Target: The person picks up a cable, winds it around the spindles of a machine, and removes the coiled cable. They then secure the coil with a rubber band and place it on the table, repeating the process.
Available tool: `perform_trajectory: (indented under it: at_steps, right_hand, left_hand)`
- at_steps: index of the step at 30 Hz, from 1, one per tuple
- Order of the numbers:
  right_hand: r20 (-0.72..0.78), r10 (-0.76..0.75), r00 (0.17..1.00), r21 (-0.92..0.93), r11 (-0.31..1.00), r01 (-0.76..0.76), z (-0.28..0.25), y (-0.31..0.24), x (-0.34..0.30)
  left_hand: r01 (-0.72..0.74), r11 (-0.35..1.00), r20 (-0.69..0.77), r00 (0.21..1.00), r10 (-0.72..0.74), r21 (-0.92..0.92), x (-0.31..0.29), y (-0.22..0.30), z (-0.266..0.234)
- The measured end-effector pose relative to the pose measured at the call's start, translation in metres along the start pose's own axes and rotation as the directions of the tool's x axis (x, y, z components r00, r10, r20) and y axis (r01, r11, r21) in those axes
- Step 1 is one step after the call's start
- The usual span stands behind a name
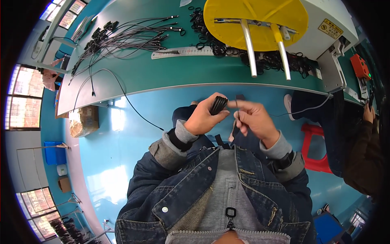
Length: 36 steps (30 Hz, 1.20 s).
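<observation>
A person's left hand [202,116] closes round a bundle [218,105] of black strips, held above the lap before a green table [174,75]; just beside it, the right hand [256,118] grips narrowly at a thin dark strip [239,98], its outline blurred, and whether that strip touches the bundle cannot be told; on the table, cables [122,48] fan out at left, one trailing over the near edge; a ruler [191,51] lies near the middle, black loops [294,64] to its right, below a yellow disc [225,36]; at far right, a co-worker's sleeve [365,156] shows.
</observation>
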State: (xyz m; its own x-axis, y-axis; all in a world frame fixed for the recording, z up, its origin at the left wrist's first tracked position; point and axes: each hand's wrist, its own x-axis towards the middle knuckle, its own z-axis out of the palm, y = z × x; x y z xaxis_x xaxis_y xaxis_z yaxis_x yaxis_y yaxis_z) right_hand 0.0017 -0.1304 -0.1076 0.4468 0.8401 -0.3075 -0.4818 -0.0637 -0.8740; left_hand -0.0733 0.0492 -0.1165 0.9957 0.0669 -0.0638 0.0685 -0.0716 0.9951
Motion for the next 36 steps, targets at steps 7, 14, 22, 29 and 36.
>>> perform_trajectory:
  at_steps: [7, 14, 22, 29, 36]
  right_hand:
    - [0.129, -0.395, 0.91, -0.834, 0.453, 0.315, 0.006, -0.049, 0.001]
    - [0.251, -0.479, 0.841, -0.935, 0.103, 0.338, 0.014, -0.031, 0.016]
    - [0.183, -0.376, 0.908, -0.965, 0.105, 0.238, 0.011, -0.019, 0.024]
    - [-0.085, -0.253, 0.964, -0.001, 0.967, 0.254, 0.015, -0.009, 0.017]
    - [-0.231, -0.07, 0.97, 0.387, 0.909, 0.157, -0.004, -0.015, 0.019]
  left_hand:
    - [-0.299, 0.747, 0.11, 0.95, 0.292, 0.594, 0.001, 0.013, 0.007]
    - [-0.26, 0.57, -0.005, 0.907, 0.421, 0.78, 0.003, 0.003, 0.023]
    - [-0.349, 0.548, 0.064, 0.88, 0.471, 0.76, 0.008, -0.009, 0.024]
    - [-0.094, 0.967, -0.018, 0.996, 0.092, -0.239, -0.001, 0.007, 0.011]
    - [0.371, 0.296, 0.392, 0.92, 0.014, -0.88, 0.001, 0.006, -0.008]
